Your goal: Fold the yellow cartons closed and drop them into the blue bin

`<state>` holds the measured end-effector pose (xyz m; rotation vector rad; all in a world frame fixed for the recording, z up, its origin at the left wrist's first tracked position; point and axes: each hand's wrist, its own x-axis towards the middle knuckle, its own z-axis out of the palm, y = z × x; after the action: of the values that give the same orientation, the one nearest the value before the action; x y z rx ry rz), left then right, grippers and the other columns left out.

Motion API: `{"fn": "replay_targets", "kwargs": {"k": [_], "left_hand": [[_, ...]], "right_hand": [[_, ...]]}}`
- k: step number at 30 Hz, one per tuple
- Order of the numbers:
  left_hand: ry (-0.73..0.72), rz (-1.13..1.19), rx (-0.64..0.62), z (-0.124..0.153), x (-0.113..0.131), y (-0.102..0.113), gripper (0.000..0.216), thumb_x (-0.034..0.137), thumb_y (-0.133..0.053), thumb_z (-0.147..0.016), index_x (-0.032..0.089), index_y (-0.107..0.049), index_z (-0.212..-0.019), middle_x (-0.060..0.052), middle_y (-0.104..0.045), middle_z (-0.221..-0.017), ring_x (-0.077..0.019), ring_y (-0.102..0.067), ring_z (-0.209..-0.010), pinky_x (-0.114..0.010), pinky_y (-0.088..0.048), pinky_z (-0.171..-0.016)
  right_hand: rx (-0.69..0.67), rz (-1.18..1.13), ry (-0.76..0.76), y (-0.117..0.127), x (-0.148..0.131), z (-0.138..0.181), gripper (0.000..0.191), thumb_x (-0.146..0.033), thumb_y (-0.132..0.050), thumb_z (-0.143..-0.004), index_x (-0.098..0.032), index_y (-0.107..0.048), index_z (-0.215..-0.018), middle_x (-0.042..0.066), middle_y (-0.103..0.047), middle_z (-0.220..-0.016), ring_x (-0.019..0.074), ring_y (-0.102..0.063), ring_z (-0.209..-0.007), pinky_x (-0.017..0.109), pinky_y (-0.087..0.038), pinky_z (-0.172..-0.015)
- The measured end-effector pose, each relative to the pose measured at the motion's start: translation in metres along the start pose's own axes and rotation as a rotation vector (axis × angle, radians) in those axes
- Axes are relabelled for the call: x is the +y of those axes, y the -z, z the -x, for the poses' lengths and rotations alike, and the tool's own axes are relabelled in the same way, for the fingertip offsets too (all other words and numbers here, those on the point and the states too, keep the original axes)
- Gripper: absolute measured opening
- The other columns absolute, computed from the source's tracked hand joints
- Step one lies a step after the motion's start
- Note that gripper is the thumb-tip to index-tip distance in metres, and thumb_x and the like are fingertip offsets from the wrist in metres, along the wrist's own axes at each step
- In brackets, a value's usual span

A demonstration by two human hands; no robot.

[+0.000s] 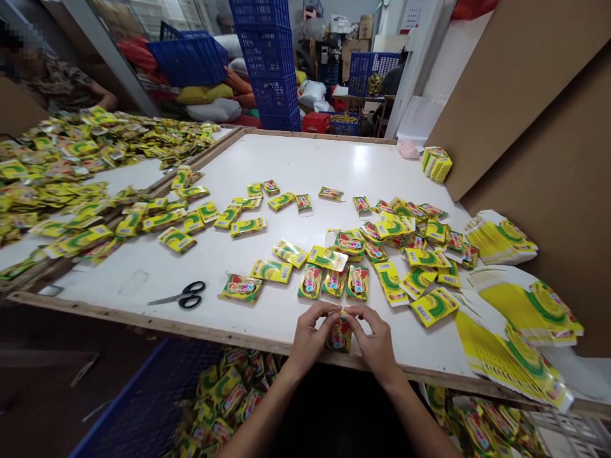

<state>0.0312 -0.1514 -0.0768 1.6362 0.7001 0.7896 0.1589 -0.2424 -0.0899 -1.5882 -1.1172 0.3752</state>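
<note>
Head view: a small yellow-and-green box [340,337] is between the person's two hands, over the near edge of the white table [296,156]; whether it rests on the top or is held just above, I cannot tell. The left hand [312,327] and right hand [373,334] come together at its far end, thumbs and fingertips pinching that end from either side, a grip that probably steadies the box while leaving the fingers free to press its end. Just beyond, three boxes [334,283] lie side by side, within easy reach. More filled-looking boxes [396,226] lie loosely heaped to the right, and fanned flat cartons [529,312] sit at the right edge, perhaps spread so that single ones slide off easily. To the left, black-handled scissors [189,296] lie flat, apart from both hands. Farther left, a wooden strip [157,184] seems to hold back a large pile of packets [119,143]. Below the near edge, a blue basket [131,397] holds many more boxes.
</note>
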Motion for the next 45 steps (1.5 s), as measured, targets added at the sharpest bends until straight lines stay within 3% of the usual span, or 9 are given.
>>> {"fn": "replay_targets", "kwargs": {"k": [10, 13, 18, 21, 24, 28, 34, 40, 45], "left_hand": [[0.017, -0.017, 0.033, 0.008, 0.006, 0.008, 0.021, 0.027, -0.061, -0.083, 0.02, -0.07, -0.101, -0.006, -0.07, -0.096, -0.0199, -0.064, -0.09, -0.031, -0.051, -0.082], [-0.026, -0.148, 0.13, 0.019, 0.027, 0.043, 0.018, 0.029, -0.057, -0.086, 0.02, -0.071, -0.093, -0.006, -0.07, -0.095, -0.0212, -0.064, -0.094, -0.032, -0.051, -0.085], [0.006, -0.566, 0.08, 0.045, 0.06, 0.124, 0.021, 0.039, -0.06, -0.082, 0.023, -0.072, -0.087, -0.005, -0.071, -0.095, -0.0242, -0.066, -0.093, -0.032, -0.053, -0.083], [0.02, -0.664, 0.165, 0.052, 0.063, 0.137, 0.026, 0.043, -0.061, -0.081, 0.023, -0.071, -0.092, -0.006, -0.071, -0.101, -0.0252, -0.065, -0.098, -0.034, -0.052, -0.086], [0.068, -0.573, 0.124, 0.049, 0.054, 0.113, 0.024, 0.04, -0.059, -0.083, 0.022, -0.07, -0.093, -0.006, -0.071, -0.096, -0.0237, -0.066, -0.094, -0.034, -0.052, -0.085], [0.233, -0.232, -0.01, 0.035, 0.028, 0.047, 0.024, 0.036, -0.059, -0.084, 0.021, -0.065, -0.103, -0.007, -0.069, -0.099, -0.0218, -0.066, -0.089, -0.032, -0.055, -0.075], [0.242, 0.298, 0.051, 0.007, -0.004, -0.031, 0.049, 0.029, -0.065, -0.08, 0.022, -0.041, -0.122, -0.01, -0.063, -0.112, -0.0205, -0.067, -0.095, -0.035, -0.055, -0.082], [0.107, 0.273, -0.069, -0.003, 0.001, -0.026, 0.044, 0.022, -0.06, -0.082, 0.025, -0.045, -0.124, -0.006, -0.065, -0.114, -0.0203, -0.065, -0.1, -0.034, -0.052, -0.087], [0.156, 0.191, -0.225, -0.001, -0.005, -0.012, 0.03, 0.024, -0.062, -0.082, 0.019, -0.058, -0.111, -0.006, -0.069, -0.1, -0.0213, -0.066, -0.093, -0.032, -0.052, -0.082]], "right_hand": [[-0.035, -0.102, -0.055, 0.002, 0.004, 0.003, 0.02, -0.033, -0.056, -0.089, -0.021, -0.067, -0.101, 0.006, -0.071, -0.098, 0.0202, -0.065, -0.087, 0.035, -0.053, -0.08], [0.012, 0.001, -0.046, 0.011, 0.008, -0.007, 0.025, -0.034, -0.053, -0.091, -0.021, -0.063, -0.109, 0.008, -0.068, -0.103, 0.02, -0.063, -0.088, 0.036, -0.051, -0.08], [0.058, 0.371, 0.022, 0.011, 0.031, -0.038, 0.038, -0.045, -0.06, -0.084, -0.02, -0.061, -0.112, 0.011, -0.061, -0.109, 0.0285, -0.054, -0.106, 0.047, -0.043, -0.091], [0.137, 0.499, 0.017, -0.004, 0.043, -0.05, 0.053, -0.048, -0.064, -0.078, -0.017, -0.055, -0.119, 0.015, -0.058, -0.111, 0.0318, -0.052, -0.105, 0.048, -0.043, -0.088], [0.196, 0.513, 0.02, -0.015, 0.049, -0.051, 0.047, -0.034, -0.065, -0.076, -0.015, -0.055, -0.118, 0.016, -0.058, -0.108, 0.0321, -0.052, -0.103, 0.048, -0.042, -0.089], [0.164, 0.432, -0.076, -0.008, 0.046, -0.023, 0.046, -0.024, -0.06, -0.073, -0.015, -0.053, -0.118, 0.016, -0.06, -0.109, 0.0327, -0.054, -0.102, 0.05, -0.043, -0.09], [0.098, 0.166, -0.139, 0.003, 0.015, 0.038, 0.061, -0.028, -0.062, -0.079, -0.02, -0.038, -0.135, 0.013, -0.051, -0.129, 0.0285, -0.05, -0.12, 0.045, -0.044, -0.098], [0.071, -0.001, -0.115, 0.015, 0.005, 0.021, 0.038, -0.03, -0.055, -0.088, -0.021, -0.049, -0.125, 0.01, -0.059, -0.121, 0.0224, -0.06, -0.104, 0.038, -0.049, -0.089], [-0.064, -0.072, -0.083, 0.024, 0.013, 0.003, 0.019, -0.03, -0.05, -0.091, -0.02, -0.065, -0.1, 0.006, -0.068, -0.096, 0.0201, -0.064, -0.089, 0.031, -0.051, -0.077]]}}
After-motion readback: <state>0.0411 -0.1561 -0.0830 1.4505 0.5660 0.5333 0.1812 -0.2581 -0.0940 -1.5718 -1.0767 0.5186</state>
